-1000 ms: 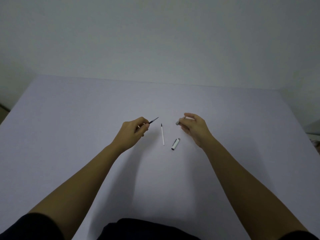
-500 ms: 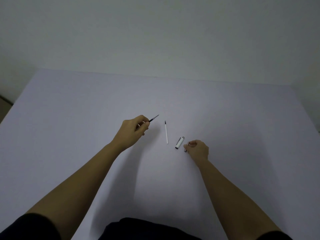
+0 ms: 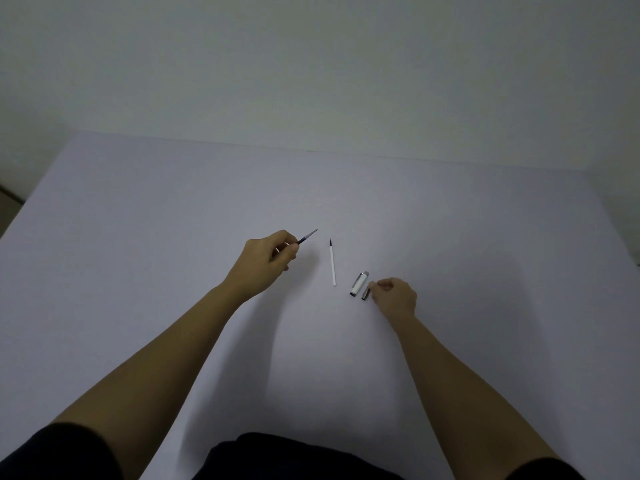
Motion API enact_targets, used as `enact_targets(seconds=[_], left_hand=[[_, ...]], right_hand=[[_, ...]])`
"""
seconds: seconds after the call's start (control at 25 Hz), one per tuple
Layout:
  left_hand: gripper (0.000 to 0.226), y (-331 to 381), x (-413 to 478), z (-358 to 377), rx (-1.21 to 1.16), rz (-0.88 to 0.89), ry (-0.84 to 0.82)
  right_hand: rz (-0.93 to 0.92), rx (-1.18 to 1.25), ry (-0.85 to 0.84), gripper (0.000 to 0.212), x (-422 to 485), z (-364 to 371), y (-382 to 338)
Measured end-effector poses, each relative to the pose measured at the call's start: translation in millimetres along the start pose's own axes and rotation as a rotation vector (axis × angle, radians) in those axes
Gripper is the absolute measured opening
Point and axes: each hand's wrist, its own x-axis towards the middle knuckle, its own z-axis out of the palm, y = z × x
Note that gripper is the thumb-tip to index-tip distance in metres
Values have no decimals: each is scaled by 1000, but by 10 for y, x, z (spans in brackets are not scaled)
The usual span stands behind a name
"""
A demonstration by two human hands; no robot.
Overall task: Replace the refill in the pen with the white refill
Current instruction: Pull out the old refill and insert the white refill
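My left hand [image 3: 266, 265] is closed around the pen, whose body is mostly hidden in the fist. The pen's dark refill [image 3: 307, 236] sticks out up and to the right. The white refill [image 3: 332, 263] lies on the table just right of that hand, dark tip pointing away from me. A white pen cap [image 3: 358, 284] lies right of the refill. A small dark pen piece [image 3: 365, 293] rests on the table beside the cap, with the fingertips of my right hand [image 3: 394, 296] pinched on its right end.
The work surface is a pale lilac table [image 3: 173, 220] backed by a plain wall. Its left edge shows at the far left. My dark sleeves and clothing fill the bottom of the view.
My right hand came down from beside the left hand to the table next to the cap, carrying the small dark piece, which now rests on the table. The left hand has hardly moved.
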Motion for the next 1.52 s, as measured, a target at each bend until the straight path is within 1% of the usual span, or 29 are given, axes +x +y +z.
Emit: enact_targets(seconds=[0.12,0.2,0.24,0.32,0.4,0.48,0.52,0.6,0.68,0.84,0.92,0.96,1.04,1.16,1.24,1.28,1.4,1.52], left_hand=[[12,37,5,16,1,14,-1],[11,67,17,29,-1,20,7],[11,85,27,40,-5,21,15],[11,138,56,73,-22,19,34],[12,206,95,115,-32,23,42],[13,271,126,158,-24,45,38],[13,299,137,177,-23,58,37],[14,340,149,206,-41,70,39],[13,353,146,227,-67,76,39],[10,245,97,240,-77,41,-12],[10,148,60,216,-50,13,-41],[10,104,48,190,-37,0,-47],[11,36,56,121,-19,-26,-42],[13,-12,146,8,-11,-48,-17],[13,-22,210,-38,-6,-52,-7],[13,-31,247,-52,-4,-54,-5],[13,-78,344,-53,5,-63,-12],[13,-141,414,-34,14,-65,-21]], right_hand=[[-24,23,31,29,10,-90,-73],[-97,53,63,25,-4,-154,-206],[-148,96,52,23,-30,-184,-311],[-277,198,-41,14,-122,-249,-568],[-403,278,-215,8,-237,-308,-834],[-453,377,-371,6,-334,-340,-1043],[-468,417,-407,6,-367,-348,-1115],[-467,496,-435,6,-395,-343,-1187],[-437,556,-428,5,-381,-318,-1200],[-321,723,-369,9,-250,-293,-1251],[-275,781,-300,12,-110,-329,-1286],[-259,772,-258,12,-33,-351,-1292],[-245,660,-170,11,121,-346,-1259],[-284,336,-84,24,275,-205,-1138],[-318,143,-62,24,328,-83,-1050],[-324,86,-58,24,367,-16,-1016],[-303,-53,-47,23,495,185,-951],[-275,-139,-62,24,599,356,-902]])
